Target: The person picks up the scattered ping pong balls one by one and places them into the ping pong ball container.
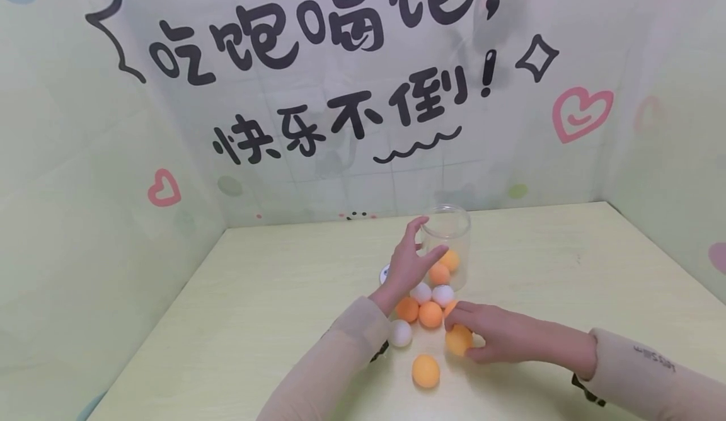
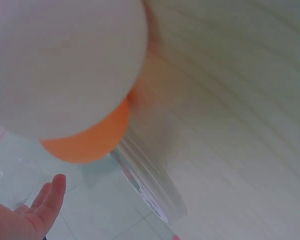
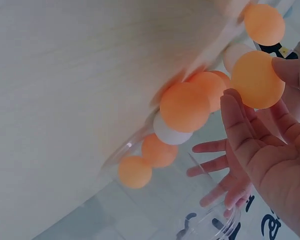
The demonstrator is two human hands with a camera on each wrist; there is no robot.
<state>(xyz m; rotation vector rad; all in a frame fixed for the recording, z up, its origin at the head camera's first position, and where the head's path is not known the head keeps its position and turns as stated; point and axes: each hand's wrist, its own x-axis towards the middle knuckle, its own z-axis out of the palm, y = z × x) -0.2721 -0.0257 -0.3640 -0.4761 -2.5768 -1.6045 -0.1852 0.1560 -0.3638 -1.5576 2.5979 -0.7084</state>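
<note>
My right hand (image 1: 501,334) pinches a yellow-orange ping-pong ball (image 1: 459,340) between thumb and fingers, low over the table; the right wrist view shows this ball (image 3: 257,80) up close. My left hand (image 1: 413,262) is at the left side of a clear plastic jar (image 1: 462,244), its fingers spread and the thumb reaching across the front. The jar stands upright without a lid, with an orange ball (image 1: 439,274) and a yellow-orange ball (image 1: 450,259) at its bottom. In front of it sit white balls (image 1: 443,295) and orange balls (image 1: 430,314) in a cluster.
A loose yellow-orange ball (image 1: 426,371) lies nearest the front, and a white ball (image 1: 400,333) lies beside my left sleeve. Behind the left hand is a round lid (image 1: 384,274), which stands out in the left wrist view (image 2: 152,185). A printed cloth (image 1: 317,188) hangs behind the table.
</note>
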